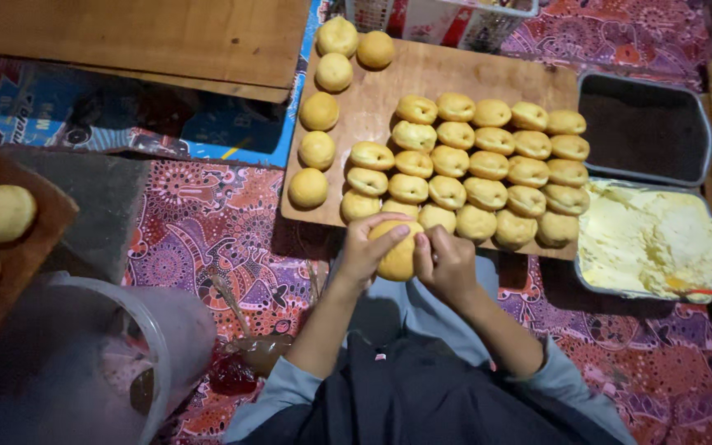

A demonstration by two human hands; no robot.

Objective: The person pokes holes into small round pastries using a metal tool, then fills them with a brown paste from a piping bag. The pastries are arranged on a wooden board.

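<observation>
Patterned mat, wooden board (372,91) at 12 o'clock packed with buns. My left hand (364,251) and right hand (448,265) both wrapped round one bun (397,257), dead centre; looks soft, light, squashy, so cup its sides gently

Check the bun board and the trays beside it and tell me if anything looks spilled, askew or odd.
Nothing looks spilled or damaged. The split buns sit in tidy rows on the wooden board, whole buns line its left edge, and the cream stays inside its tray. Both hands, left hand and right hand, hold one bun.
</observation>
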